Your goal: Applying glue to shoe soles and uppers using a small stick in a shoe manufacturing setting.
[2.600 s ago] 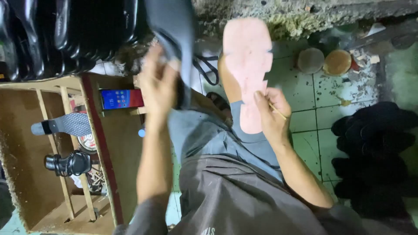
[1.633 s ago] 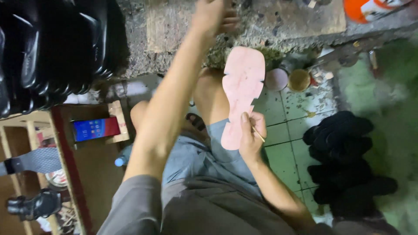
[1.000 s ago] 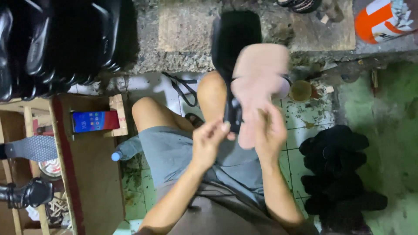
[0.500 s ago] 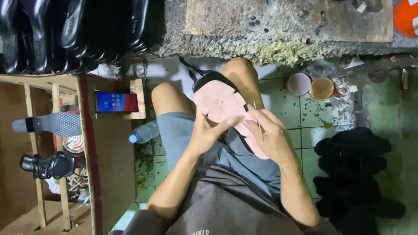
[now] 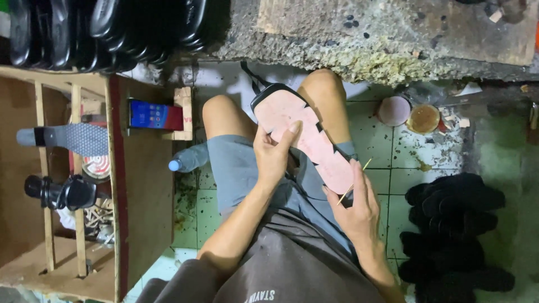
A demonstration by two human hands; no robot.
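A pink insole (image 5: 306, 137) lies on a black sandal sole across my lap, above my grey shorts. My left hand (image 5: 273, 154) presses down on its near left edge, thumb laid on the pink surface. My right hand (image 5: 355, 203) rests at the heel end, fingers on the edge, and pinches a thin wooden stick (image 5: 353, 182) that points up to the right. The black sole shows only as a rim around the pink piece.
A wooden rack (image 5: 78, 168) at left holds a phone (image 5: 155, 115), a grey sole and black sandals. A plastic bottle (image 5: 188, 160) lies by my left thigh. Two glue pots (image 5: 409, 114) sit on the tiled floor, black soles (image 5: 455, 224) piled at right, more hanging top left.
My left hand reached up, brought down a black sole and joined it with the pink insole. Both hands have lowered the pair onto my lap and now press it flat.
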